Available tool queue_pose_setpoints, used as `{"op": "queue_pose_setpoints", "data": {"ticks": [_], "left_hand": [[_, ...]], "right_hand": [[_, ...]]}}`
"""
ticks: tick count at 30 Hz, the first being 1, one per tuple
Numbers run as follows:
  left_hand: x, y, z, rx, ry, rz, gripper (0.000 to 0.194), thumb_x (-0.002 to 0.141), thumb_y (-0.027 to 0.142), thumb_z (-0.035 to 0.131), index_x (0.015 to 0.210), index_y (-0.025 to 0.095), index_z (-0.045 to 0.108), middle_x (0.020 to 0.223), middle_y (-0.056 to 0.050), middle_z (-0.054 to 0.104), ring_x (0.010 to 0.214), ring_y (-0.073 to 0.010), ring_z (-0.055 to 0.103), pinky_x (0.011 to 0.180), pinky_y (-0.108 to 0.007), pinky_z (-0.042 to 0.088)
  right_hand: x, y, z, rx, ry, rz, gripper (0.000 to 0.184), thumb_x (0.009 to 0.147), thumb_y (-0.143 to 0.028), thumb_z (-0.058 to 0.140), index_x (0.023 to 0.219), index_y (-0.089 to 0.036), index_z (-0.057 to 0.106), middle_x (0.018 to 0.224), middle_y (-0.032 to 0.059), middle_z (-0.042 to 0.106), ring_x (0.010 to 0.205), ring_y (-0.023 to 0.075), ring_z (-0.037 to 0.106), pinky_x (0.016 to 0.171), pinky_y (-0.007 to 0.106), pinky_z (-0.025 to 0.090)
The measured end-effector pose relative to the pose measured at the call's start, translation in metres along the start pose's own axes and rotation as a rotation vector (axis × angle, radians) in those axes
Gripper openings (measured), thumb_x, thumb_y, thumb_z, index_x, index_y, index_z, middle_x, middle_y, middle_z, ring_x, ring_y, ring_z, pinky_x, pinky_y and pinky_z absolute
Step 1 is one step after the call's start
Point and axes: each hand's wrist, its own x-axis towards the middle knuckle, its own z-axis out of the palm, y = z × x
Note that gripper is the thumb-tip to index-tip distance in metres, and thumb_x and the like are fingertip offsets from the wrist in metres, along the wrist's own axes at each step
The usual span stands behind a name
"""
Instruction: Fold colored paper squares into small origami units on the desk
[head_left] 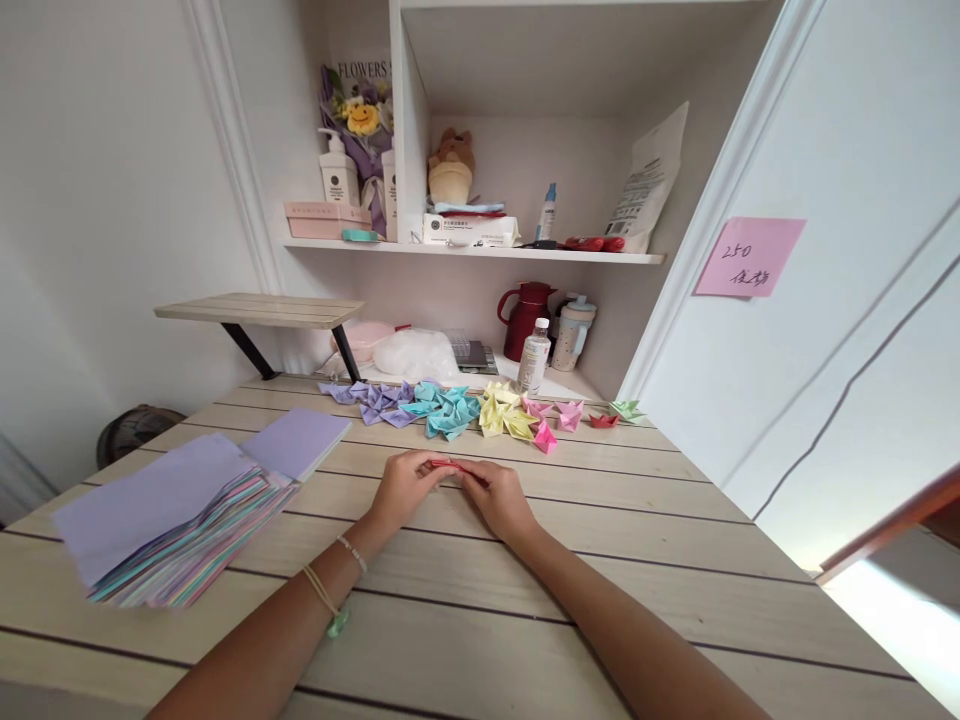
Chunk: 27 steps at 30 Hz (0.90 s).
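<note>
A small folded piece of red paper (447, 464) is pinched between my two hands just above the table's middle. My left hand (406, 484) grips its left end with thumb and fingers, and my right hand (501, 496) grips its right end. Most of the paper is hidden by my fingers. Beyond my hands lies a row of folded paper boats: purple ones (384, 402), blue ones (448, 408), yellow ones (504, 411), pink ones (570, 415), a red one (604, 421) and green ones (625, 410).
On the left of the slatted table (450, 620) lies a fanned stack of coloured paper (172, 510) beside a purple pad (298, 442). A small raised shelf (262, 309) stands behind them. A bottle (533, 357) and a red jug (528, 318) stand at the back.
</note>
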Motion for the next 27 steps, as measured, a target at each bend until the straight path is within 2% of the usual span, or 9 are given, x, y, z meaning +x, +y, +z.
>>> {"op": "queue_pose_setpoints", "data": {"ticks": [2,5,7,11,15,18,21,24,27], "left_hand": [[0.0,-0.002,0.002,-0.088,0.002,-0.048,0.026,0.072,0.039,0.061,0.085,0.017,0.067,0.076,-0.004,0.07,0.063,-0.0175,0.063,0.061,-0.028,0.052],[0.0,-0.003,0.003,-0.114,-0.003,-0.04,0.027,0.076,0.038,0.056,0.089,0.016,0.066,0.081,-0.006,0.07,0.068,-0.0179,0.064,0.064,-0.028,0.052],[0.001,-0.002,0.002,-0.063,-0.004,-0.004,0.026,0.077,0.037,0.055,0.088,0.017,0.067,0.085,-0.006,0.069,0.071,-0.0181,0.063,0.065,-0.028,0.051],[0.0,0.004,0.0,0.075,0.007,0.089,0.02,0.078,0.032,0.054,0.086,0.019,0.067,0.086,-0.006,0.067,0.075,-0.017,0.061,0.068,-0.026,0.049],[-0.002,0.009,0.002,0.125,-0.032,0.133,0.022,0.078,0.027,0.053,0.095,0.019,0.064,0.086,-0.005,0.064,0.073,-0.0152,0.058,0.067,-0.026,0.048],[-0.004,0.011,0.005,0.074,-0.043,0.082,0.027,0.076,0.029,0.056,0.101,0.018,0.058,0.074,-0.002,0.062,0.066,-0.0137,0.057,0.062,-0.025,0.048],[-0.005,0.01,0.008,-0.088,-0.09,-0.021,0.031,0.075,0.033,0.058,0.101,0.017,0.055,0.071,-0.001,0.061,0.066,-0.0143,0.06,0.061,-0.026,0.049],[-0.003,0.005,0.01,-0.275,-0.113,-0.113,0.031,0.073,0.035,0.06,0.098,0.016,0.054,0.075,-0.003,0.063,0.069,-0.0156,0.063,0.065,-0.029,0.051],[0.0,0.0,0.009,-0.344,-0.059,-0.155,0.031,0.069,0.033,0.064,0.093,0.016,0.055,0.076,-0.003,0.063,0.07,-0.0156,0.063,0.067,-0.029,0.051]], "right_hand": [[0.0,-0.001,-0.001,0.003,0.0,0.013,0.028,0.083,-0.028,0.048,0.106,-0.029,0.064,0.094,0.0029,0.07,0.082,0.0222,0.064,0.075,0.034,0.048],[0.0,-0.004,-0.001,0.056,0.004,0.042,0.028,0.084,-0.033,0.047,0.105,-0.028,0.065,0.099,0.0023,0.068,0.087,0.0229,0.064,0.077,0.034,0.048],[0.0,-0.005,-0.002,0.068,-0.008,0.066,0.029,0.084,-0.033,0.047,0.105,-0.026,0.064,0.099,0.0021,0.068,0.086,0.0222,0.064,0.077,0.034,0.048],[-0.002,-0.002,0.0,0.014,-0.019,0.099,0.03,0.085,-0.031,0.043,0.107,-0.024,0.062,0.09,0.0034,0.07,0.07,0.0192,0.065,0.071,0.032,0.049],[-0.002,0.003,0.003,0.07,0.018,0.144,0.03,0.085,-0.031,0.041,0.108,-0.022,0.058,0.08,0.0039,0.069,0.064,0.0187,0.064,0.066,0.032,0.05],[-0.001,0.006,0.003,0.274,0.054,0.193,0.026,0.083,-0.033,0.043,0.104,-0.022,0.054,0.078,0.0033,0.067,0.064,0.0184,0.064,0.061,0.03,0.051],[0.001,0.009,0.002,0.461,0.081,0.211,0.021,0.081,-0.034,0.046,0.097,-0.021,0.049,0.079,0.0026,0.066,0.068,0.0176,0.064,0.062,0.03,0.051],[0.001,0.01,0.002,0.519,0.087,0.209,0.015,0.078,-0.03,0.049,0.09,-0.021,0.047,0.072,0.0004,0.065,0.068,0.0172,0.063,0.065,0.031,0.05],[0.001,0.008,0.002,0.551,0.065,0.194,0.01,0.075,-0.023,0.049,0.085,-0.021,0.048,0.074,0.0006,0.065,0.073,0.0173,0.063,0.07,0.032,0.049]]}}
